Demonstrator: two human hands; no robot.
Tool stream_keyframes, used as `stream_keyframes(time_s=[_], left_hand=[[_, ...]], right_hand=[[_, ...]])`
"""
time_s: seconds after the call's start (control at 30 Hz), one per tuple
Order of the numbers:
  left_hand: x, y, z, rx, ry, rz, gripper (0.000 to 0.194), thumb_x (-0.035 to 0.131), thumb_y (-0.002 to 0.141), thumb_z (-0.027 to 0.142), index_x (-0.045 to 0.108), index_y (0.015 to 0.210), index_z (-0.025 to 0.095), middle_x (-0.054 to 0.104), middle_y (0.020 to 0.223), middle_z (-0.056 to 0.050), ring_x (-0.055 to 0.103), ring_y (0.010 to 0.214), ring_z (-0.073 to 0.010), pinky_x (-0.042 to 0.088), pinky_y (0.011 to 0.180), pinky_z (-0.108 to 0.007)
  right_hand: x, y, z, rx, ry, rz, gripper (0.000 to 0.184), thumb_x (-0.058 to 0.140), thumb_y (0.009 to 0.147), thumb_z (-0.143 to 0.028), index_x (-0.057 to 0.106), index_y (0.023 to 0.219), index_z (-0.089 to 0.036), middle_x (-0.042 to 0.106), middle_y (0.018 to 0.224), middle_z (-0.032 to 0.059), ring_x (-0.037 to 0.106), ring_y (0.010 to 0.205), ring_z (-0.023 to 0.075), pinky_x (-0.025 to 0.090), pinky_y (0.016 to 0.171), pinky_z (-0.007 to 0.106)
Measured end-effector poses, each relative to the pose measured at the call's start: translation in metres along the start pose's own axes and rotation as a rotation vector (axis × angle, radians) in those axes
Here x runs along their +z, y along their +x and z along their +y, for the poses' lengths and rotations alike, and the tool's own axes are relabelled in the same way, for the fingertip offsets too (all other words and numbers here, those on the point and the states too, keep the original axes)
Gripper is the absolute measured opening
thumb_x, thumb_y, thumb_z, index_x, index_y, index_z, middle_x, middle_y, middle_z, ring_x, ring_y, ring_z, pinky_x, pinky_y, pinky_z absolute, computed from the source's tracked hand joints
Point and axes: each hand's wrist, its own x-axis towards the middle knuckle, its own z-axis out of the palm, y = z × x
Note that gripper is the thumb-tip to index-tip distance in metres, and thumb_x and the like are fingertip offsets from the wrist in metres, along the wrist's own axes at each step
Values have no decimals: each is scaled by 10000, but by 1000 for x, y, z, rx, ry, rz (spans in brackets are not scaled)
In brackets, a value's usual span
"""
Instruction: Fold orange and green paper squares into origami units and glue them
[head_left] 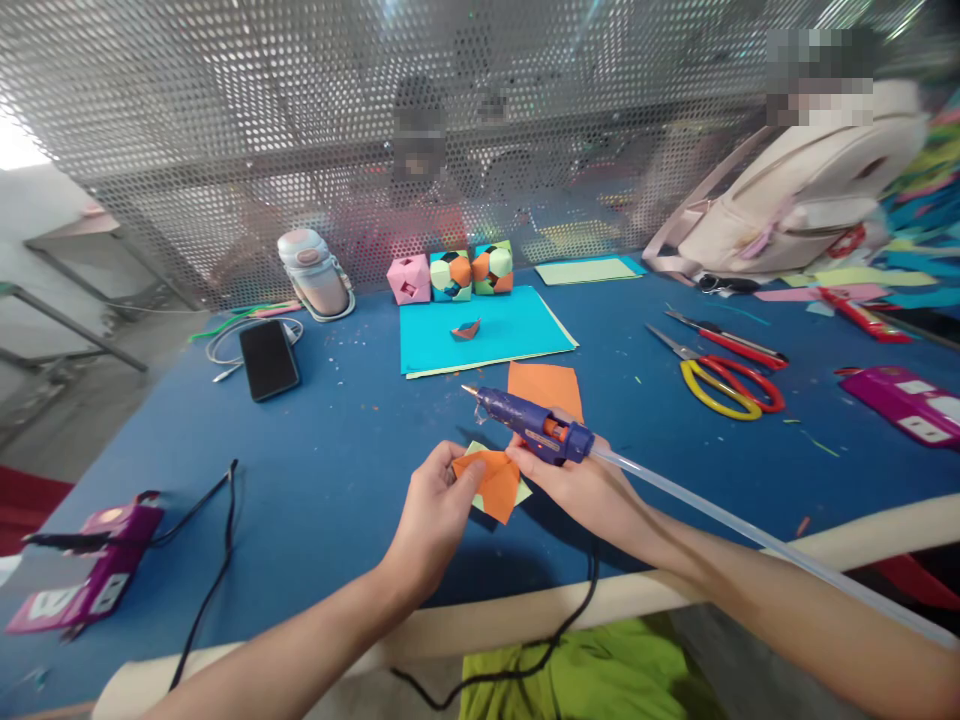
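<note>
My left hand [429, 515] pinches a folded piece of orange and pale green paper [499, 487] between thumb and fingers, just above the blue table. My right hand [589, 490] is closed around a purple hot glue gun [517, 415], whose nozzle points to the upper left. Its fingertips also touch the right edge of the folded paper. From the back of the gun a long clear glue stick [697, 500] runs over my right forearm. An orange paper square [546, 385] lies behind the gun, and my right hand covers part of it.
Blue sheets [427, 345] carry a small folded scrap. Behind stand paper balls [409, 279] and a bottle [315, 275] against a perforated screen [300, 130]. Scissors [720, 385], a cutter [739, 343] and a power strip [900, 400] lie right; a phone [268, 360] and another strip [112, 560] left.
</note>
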Motion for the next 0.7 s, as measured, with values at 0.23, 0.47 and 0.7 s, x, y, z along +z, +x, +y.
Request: stream_keyframes(time_s=[0.23, 0.47, 0.7], left_hand=[[-8, 11, -2, 45, 87, 70, 206, 572, 756, 333, 469, 670, 177, 480, 543, 57, 403, 498, -86, 293, 489, -200], [-9, 14, -1, 54, 111, 76, 199, 579, 758, 319, 483, 660, 175, 508, 561, 44, 445, 516, -100, 318, 505, -206], [-7, 12, 3, 86, 165, 90, 190, 564, 745, 280, 466, 613, 186, 433, 502, 75, 377, 482, -87, 273, 476, -199]], right_hand=[[-14, -18, -6, -329, -196, 7, 50, 556, 841, -237, 543, 877, -206, 642, 741, 8, 613, 604, 133, 483, 580, 233], [-14, -24, 1, -454, -320, -132, 21, 508, 850, -213, 488, 846, -210, 577, 658, -7, 554, 536, 116, 422, 501, 218], [-10, -23, 8, -450, -336, -164, 43, 470, 822, -171, 477, 806, -211, 553, 635, -8, 514, 518, 122, 377, 480, 231]])
